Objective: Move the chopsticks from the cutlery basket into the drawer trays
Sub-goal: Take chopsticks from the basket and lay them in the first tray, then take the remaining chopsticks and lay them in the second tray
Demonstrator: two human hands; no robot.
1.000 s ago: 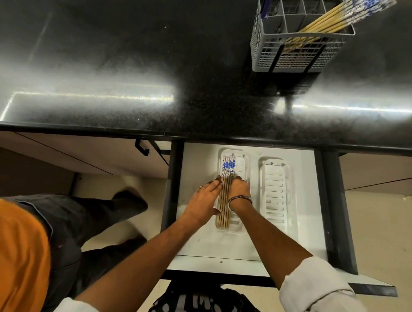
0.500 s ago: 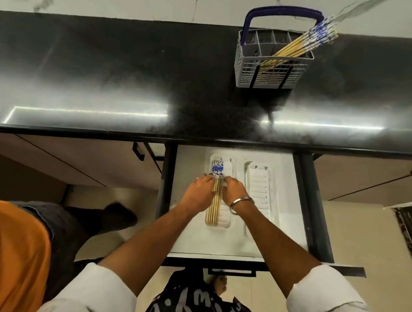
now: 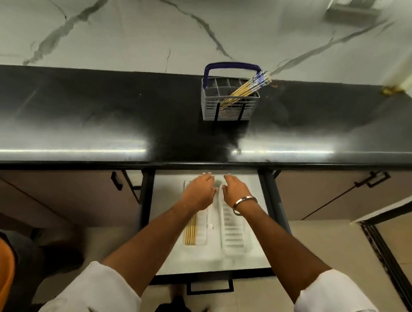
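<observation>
Black polished stone forms the surface (image 3: 84, 117), backed by a white marbled wall (image 3: 135, 23) with grey veins. Below the surface's front edge an open white drawer (image 3: 162, 260) is seen, and the places that follow are given relative to this drawer.

Inside the drawer, on its left half, a white slotted tray (image 3: 203, 228) is set, and a small bundle of chopsticks (image 3: 190, 230) is laid lengthwise along that tray's left side; the far ends are hidden under a hand. Just beside it, on the drawer's right half, a second white slotted tray (image 3: 232, 230) is placed, with nothing seen in its visible part.

Over the far ends of the two trays both hands are held, palms down. The left hand (image 3: 198, 191) is spread over the left tray, its fingers loosely extended and nothing gripped. The right hand (image 3: 236, 189), marked by a metal bangle (image 3: 243, 203) at the wrist, is likewise flat, its fingers apart and empty. Whether the hands touch the trays cannot be told.

Beyond the drawer, up on the surface and well apart from the hands, a grey cutlery basket (image 3: 228, 109) with a blue handle (image 3: 231, 66) is stood. More chopsticks (image 3: 247, 88) with blue-patterned tops are leaned to the right in it.
</observation>
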